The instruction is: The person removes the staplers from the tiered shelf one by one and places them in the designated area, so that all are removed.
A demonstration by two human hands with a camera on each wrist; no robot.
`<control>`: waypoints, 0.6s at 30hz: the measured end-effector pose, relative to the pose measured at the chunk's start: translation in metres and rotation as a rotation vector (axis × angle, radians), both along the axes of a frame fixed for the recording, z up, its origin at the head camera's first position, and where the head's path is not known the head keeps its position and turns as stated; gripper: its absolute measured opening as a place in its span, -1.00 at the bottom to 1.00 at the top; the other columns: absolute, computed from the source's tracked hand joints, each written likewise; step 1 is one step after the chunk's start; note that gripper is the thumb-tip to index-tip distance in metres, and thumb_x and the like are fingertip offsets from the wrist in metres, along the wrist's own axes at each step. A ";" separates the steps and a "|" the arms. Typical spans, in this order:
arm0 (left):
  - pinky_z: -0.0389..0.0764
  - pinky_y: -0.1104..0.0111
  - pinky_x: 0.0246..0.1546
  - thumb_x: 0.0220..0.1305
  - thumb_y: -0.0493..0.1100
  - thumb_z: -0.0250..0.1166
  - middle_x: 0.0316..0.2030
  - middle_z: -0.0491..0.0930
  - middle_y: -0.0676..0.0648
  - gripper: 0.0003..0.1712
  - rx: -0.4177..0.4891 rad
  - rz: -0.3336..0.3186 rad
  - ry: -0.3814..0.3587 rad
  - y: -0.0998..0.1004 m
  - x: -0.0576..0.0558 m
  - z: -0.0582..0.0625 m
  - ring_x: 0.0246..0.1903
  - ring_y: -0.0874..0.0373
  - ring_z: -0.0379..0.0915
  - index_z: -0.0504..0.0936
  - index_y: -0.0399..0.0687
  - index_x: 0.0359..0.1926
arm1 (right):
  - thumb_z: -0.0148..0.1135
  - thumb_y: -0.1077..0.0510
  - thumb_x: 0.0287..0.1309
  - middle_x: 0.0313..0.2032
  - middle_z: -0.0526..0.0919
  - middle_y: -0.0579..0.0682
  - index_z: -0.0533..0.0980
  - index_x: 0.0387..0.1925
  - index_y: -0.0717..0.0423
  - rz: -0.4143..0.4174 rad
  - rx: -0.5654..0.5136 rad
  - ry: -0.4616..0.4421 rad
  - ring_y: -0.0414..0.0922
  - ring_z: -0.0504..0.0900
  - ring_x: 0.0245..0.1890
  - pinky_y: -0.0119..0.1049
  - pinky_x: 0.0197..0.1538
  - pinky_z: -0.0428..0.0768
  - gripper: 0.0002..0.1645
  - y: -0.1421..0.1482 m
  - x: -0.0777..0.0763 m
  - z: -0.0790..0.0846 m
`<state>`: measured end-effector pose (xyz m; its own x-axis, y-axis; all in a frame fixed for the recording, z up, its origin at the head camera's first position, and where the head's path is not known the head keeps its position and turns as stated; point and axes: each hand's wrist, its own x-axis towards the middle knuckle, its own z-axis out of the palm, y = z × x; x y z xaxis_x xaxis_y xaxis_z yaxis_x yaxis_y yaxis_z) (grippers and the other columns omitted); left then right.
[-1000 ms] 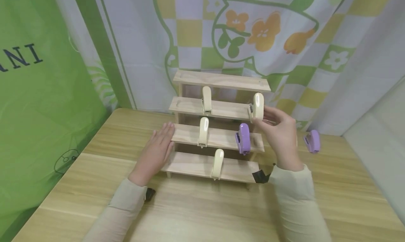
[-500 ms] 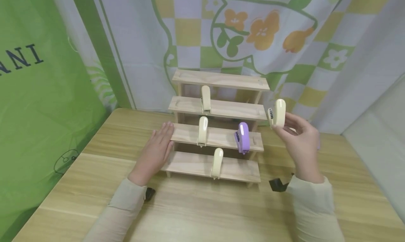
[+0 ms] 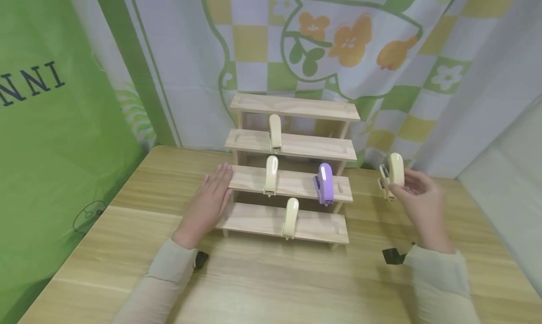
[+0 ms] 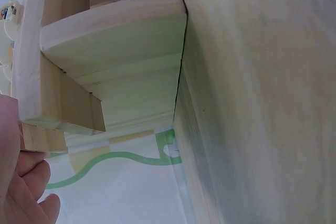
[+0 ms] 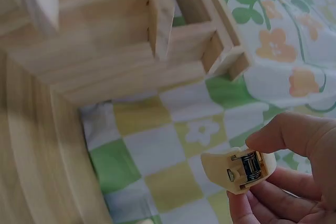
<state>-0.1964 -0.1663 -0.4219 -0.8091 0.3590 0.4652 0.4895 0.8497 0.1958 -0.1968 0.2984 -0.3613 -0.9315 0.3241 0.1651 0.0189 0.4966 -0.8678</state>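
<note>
My right hand (image 3: 423, 204) pinches a cream stapler (image 3: 396, 169) between thumb and fingers, to the right of a stepped wooden rack (image 3: 296, 106). In the right wrist view, the stapler (image 5: 239, 170) shows its metal spring. Just below it is another cream piece (image 3: 383, 190); I cannot tell whether it is a separate stapler. A little purple shows behind my fingers. My left hand (image 3: 204, 206) rests with fairly straight fingers against the rack's left end. The rack bears a purple stapler (image 3: 325, 184) and cream staplers on three steps: upper (image 3: 275, 132), middle (image 3: 271, 175), lowest (image 3: 290, 218).
The rack stands on a wooden table (image 3: 262, 281). A patterned curtain (image 3: 254, 42) hangs close behind it, with green cloth (image 3: 51, 140) at the left and a pale wall (image 3: 508, 164) at the right. A thin dark cable (image 3: 86, 215) lies by the left table edge.
My right hand has lifted the cream stapler off the right end of the rack's upper step, carrying it right and down beside the rack. My left hand has stayed in place.
</note>
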 end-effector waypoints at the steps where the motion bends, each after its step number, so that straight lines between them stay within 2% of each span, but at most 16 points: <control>1: 0.11 -0.17 0.49 0.56 -0.15 0.04 0.51 0.11 -0.31 -0.35 0.002 -0.001 0.002 0.000 0.000 0.000 0.51 -0.20 0.02 0.14 -0.38 0.51 | 0.42 0.16 0.21 -0.05 0.64 -0.28 0.45 0.31 0.27 0.000 0.001 -0.005 -0.48 0.56 -0.13 -0.70 -0.03 0.56 -0.33 0.004 0.000 -0.002; 7: 0.12 -0.17 0.48 0.57 -0.16 0.04 0.51 0.11 -0.31 -0.35 0.004 -0.006 -0.002 0.002 0.000 -0.001 0.51 -0.19 0.02 0.14 -0.37 0.51 | 0.41 0.14 0.24 0.15 0.63 -0.02 0.39 0.36 0.28 -0.006 0.032 -0.068 -0.52 0.52 -0.17 -0.72 -0.10 0.56 -0.28 0.025 0.003 -0.014; 11: 0.09 -0.14 0.50 0.57 -0.15 0.03 0.52 0.10 -0.30 -0.35 -0.002 -0.006 -0.006 0.002 0.000 0.001 0.52 -0.17 0.01 0.13 -0.37 0.52 | 0.40 0.08 0.26 0.10 0.63 -0.12 0.36 0.39 0.27 -0.019 0.074 -0.128 -0.52 0.47 -0.17 -0.74 -0.14 0.52 -0.24 0.034 0.005 -0.020; 15: 0.09 -0.14 0.50 0.57 -0.15 0.05 0.52 0.09 -0.30 -0.35 0.002 -0.003 -0.010 0.002 0.001 0.003 0.52 -0.17 0.00 0.13 -0.37 0.52 | 0.38 0.02 0.29 0.19 0.59 0.00 0.31 0.42 0.26 -0.005 0.074 -0.173 -0.52 0.45 -0.16 -0.71 -0.15 0.56 -0.20 0.043 0.006 -0.024; 18: 0.10 -0.15 0.49 0.58 -0.14 0.04 0.52 0.09 -0.30 -0.35 -0.002 0.000 -0.012 0.001 0.002 0.003 0.52 -0.16 -0.01 0.13 -0.37 0.52 | 0.37 0.01 0.30 0.16 0.60 -0.01 0.29 0.43 0.27 0.002 0.054 -0.191 -0.55 0.47 -0.18 -0.69 -0.18 0.59 -0.18 0.052 0.007 -0.027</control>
<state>-0.1949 -0.1650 -0.4185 -0.8145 0.3601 0.4549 0.4872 0.8502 0.1995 -0.1900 0.3502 -0.3887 -0.9483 0.3173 0.0021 0.1798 0.5428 -0.8204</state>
